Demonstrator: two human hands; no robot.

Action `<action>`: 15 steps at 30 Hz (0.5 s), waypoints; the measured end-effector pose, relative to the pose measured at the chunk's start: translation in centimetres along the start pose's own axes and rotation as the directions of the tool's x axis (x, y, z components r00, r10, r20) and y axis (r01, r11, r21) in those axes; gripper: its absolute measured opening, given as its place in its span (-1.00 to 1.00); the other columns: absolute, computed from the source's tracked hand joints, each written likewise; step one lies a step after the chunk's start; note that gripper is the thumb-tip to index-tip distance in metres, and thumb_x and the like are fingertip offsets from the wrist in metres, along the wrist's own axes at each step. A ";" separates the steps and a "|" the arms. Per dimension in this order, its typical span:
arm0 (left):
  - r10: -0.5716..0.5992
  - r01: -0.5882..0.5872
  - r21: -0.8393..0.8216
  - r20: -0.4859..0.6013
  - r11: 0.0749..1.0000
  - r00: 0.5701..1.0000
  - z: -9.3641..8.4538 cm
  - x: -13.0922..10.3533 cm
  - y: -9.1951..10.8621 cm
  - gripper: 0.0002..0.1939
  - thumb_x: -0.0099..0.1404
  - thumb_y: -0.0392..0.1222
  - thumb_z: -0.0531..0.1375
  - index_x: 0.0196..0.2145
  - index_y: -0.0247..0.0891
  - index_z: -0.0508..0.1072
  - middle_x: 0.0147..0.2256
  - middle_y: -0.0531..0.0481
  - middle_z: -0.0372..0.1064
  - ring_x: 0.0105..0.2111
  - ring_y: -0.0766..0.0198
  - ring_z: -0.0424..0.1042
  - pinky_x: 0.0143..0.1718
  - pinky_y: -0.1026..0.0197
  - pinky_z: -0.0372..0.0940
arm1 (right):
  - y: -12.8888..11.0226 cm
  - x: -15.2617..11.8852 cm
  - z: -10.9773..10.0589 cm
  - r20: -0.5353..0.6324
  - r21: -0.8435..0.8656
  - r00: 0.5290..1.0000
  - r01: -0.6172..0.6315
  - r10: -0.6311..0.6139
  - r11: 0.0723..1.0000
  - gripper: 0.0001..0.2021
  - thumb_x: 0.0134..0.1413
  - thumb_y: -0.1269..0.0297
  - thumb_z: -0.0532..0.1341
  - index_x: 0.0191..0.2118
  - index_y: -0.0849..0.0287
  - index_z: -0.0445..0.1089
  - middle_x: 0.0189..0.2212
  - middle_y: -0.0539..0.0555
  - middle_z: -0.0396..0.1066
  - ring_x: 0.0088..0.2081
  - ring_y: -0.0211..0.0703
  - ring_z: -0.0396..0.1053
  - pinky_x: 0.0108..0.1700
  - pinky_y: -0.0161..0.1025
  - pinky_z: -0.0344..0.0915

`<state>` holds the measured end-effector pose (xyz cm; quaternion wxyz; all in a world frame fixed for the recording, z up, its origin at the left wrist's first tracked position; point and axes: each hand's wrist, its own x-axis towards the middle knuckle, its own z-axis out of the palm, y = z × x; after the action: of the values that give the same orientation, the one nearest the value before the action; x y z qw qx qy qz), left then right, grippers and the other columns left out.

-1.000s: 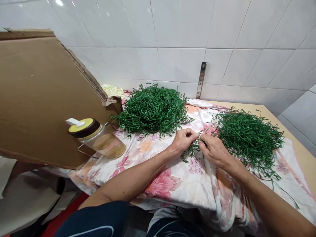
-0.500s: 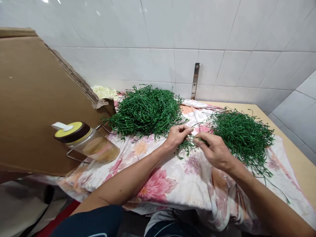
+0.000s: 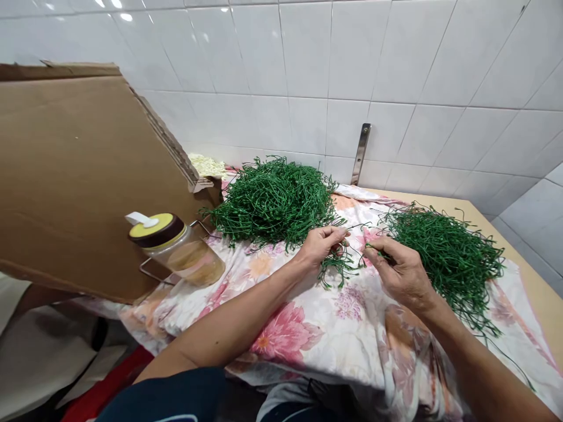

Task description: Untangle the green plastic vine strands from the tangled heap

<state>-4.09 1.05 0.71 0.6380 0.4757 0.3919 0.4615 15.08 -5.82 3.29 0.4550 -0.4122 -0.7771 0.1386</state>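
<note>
My left hand (image 3: 323, 245) pinches thin green stems, and a small bunch of green stems (image 3: 338, 269) hangs below its fingers onto the cloth. To its right, my right hand (image 3: 401, 271) has thumb and forefinger pressed together on the end of a green stem. A short gap lies between the two hands. Behind my left hand rises a large tangled heap of green stems (image 3: 277, 199) with small knobbed tips. A second heap of green stems (image 3: 444, 252) lies just beyond my right hand. How many stems each hand holds is hidden by the fingers.
A flowered cloth (image 3: 285, 331) covers most of the wooden table (image 3: 461, 208). At left stand a cardboard box (image 3: 88, 187) and a yellow-lidded bottle (image 3: 185, 258), tilted toward the box. Pale small pieces (image 3: 206, 166) lie behind the box. A metal strip (image 3: 361, 153) is fixed to the tiled wall.
My hands have moved a little farther apart, the right one drawing away from the left. The whole view has shifted, so the box and bottle appear farther right.
</note>
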 end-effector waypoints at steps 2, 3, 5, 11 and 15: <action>-0.019 0.020 -0.034 0.022 0.999 1.000 0.0 -0.2 0.2 -0.46 0.01 0.22 0.45 -0.34 -0.36 0.56 -0.42 -0.06 0.49 -0.57 0.42 0.33 -0.50 0.29 0.20 | 0.0 0.3 -0.6 -0.004 -0.057 1.000 -0.031 0.031 0.998 -0.79 0.35 0.18 0.17 -0.26 0.16 0.45 -0.41 0.04 0.45 -0.41 -0.21 0.33 -0.30 -0.27 0.27; -0.025 0.026 -0.049 0.032 0.998 0.999 0.1 -0.2 0.3 -0.46 0.01 0.21 0.46 -0.34 -0.36 0.55 -0.39 -0.07 0.51 -0.56 0.40 0.36 -0.49 0.28 0.23 | 0.1 0.4 -1.3 -0.021 -0.104 0.998 -0.056 0.054 0.993 -0.78 0.35 0.16 0.17 -0.26 0.16 0.46 -0.42 0.04 0.45 -0.43 -0.21 0.33 -0.32 -0.27 0.26; -0.033 0.037 -0.074 0.047 0.997 0.998 0.1 -0.4 0.2 -0.46 0.00 0.20 0.47 -0.33 -0.36 0.54 -0.35 -0.11 0.52 -0.51 0.35 0.44 -0.45 0.27 0.26 | 0.9 0.9 -3.2 -0.107 -0.252 0.988 -0.132 0.108 0.959 -0.75 0.33 0.12 0.17 -0.24 0.16 0.48 -0.42 0.05 0.47 -0.46 -0.20 0.33 -0.35 -0.26 0.25; -0.053 0.054 -0.073 0.018 0.996 0.998 0.2 -0.3 -0.4 -0.46 -0.02 0.20 0.48 -0.38 -0.37 0.51 -0.43 -0.06 0.47 -0.46 0.26 0.53 -0.45 0.29 0.24 | 6.3 0.9 -11.1 -0.437 -0.721 0.891 -0.428 0.122 0.544 -0.67 0.26 0.09 0.15 -0.07 0.20 0.50 -0.21 0.33 0.53 -0.13 0.23 0.44 -0.14 0.03 0.30; -0.032 0.033 -0.074 0.013 0.997 0.999 0.1 -0.1 -0.8 -0.45 -0.02 0.22 0.47 -0.36 -0.36 0.53 -0.46 -0.03 0.45 -0.46 0.25 0.51 -0.43 0.27 0.27 | 7.5 0.6 -12.7 -0.437 -0.779 0.898 -0.406 0.050 0.479 -0.49 0.20 0.00 0.20 0.10 0.31 0.45 0.05 0.47 0.45 0.18 0.41 0.28 0.07 0.21 0.22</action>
<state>-3.81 0.79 -0.04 0.6650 0.4478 0.3785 0.4626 29.20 -2.73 6.13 0.3012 -0.7008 -0.5835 -0.2789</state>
